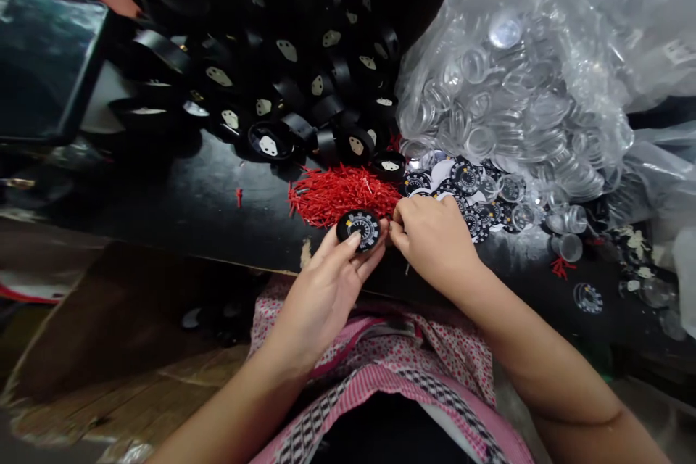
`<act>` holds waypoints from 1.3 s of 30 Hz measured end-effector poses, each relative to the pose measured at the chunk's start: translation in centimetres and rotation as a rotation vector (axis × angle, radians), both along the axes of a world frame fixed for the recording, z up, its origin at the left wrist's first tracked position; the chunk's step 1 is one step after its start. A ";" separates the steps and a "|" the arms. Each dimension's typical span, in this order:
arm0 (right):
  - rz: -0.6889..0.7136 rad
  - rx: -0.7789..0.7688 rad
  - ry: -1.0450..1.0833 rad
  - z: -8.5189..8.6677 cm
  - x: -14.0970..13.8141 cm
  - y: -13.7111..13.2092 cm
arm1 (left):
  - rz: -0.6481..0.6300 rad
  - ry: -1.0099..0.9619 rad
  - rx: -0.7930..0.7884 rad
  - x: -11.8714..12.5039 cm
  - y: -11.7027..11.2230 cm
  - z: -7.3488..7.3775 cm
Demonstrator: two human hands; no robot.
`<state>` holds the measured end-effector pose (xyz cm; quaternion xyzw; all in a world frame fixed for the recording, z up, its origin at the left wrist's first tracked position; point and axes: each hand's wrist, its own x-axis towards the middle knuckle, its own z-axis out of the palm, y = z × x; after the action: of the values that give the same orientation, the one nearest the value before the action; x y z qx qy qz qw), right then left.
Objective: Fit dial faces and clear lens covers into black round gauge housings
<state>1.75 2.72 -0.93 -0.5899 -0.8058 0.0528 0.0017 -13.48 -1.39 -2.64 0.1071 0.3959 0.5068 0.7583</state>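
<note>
A round black casing [359, 230] is held face up, just beyond the table's near edge, by the left hand [329, 272], whose fingers are closed around its rim with the thumb across the face. The right hand [435, 232] is placed just beside it, fingers bunched near the end of the red pile [342, 196]; whether anything is pinched there cannot be told. As far as can be judged, this piece is only partly made up: a printed face is seated inside, but no red part or clear cover can be made out on it. In the heaped black casings [272, 101], pale plates are seen without faces, so most appear untouched. Loose printed dials [473, 214] and clear covers [500, 109] are piled to the right. On the dials, rings of white marks and a yellow-orange patch are shown; the figures are too small to be read, and no brand can be made out.
</note>
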 end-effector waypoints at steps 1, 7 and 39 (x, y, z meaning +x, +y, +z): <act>-0.004 -0.017 0.020 0.1 0.1 -0.1 | 0.033 -0.010 0.014 0.2 0.2 0.1; -0.023 -0.002 0.306 0.5 0.4 -1.6 | 0.039 0.043 0.075 0.9 0.1 0.8; -0.086 -0.169 0.756 3.2 0.1 -3.5 | -0.126 0.773 0.394 0.2 -0.1 1.3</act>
<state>1.82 -0.80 2.25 -0.5601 -0.7156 0.3324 0.2522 -13.32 -1.53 -1.32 0.4555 0.5391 0.4481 0.5487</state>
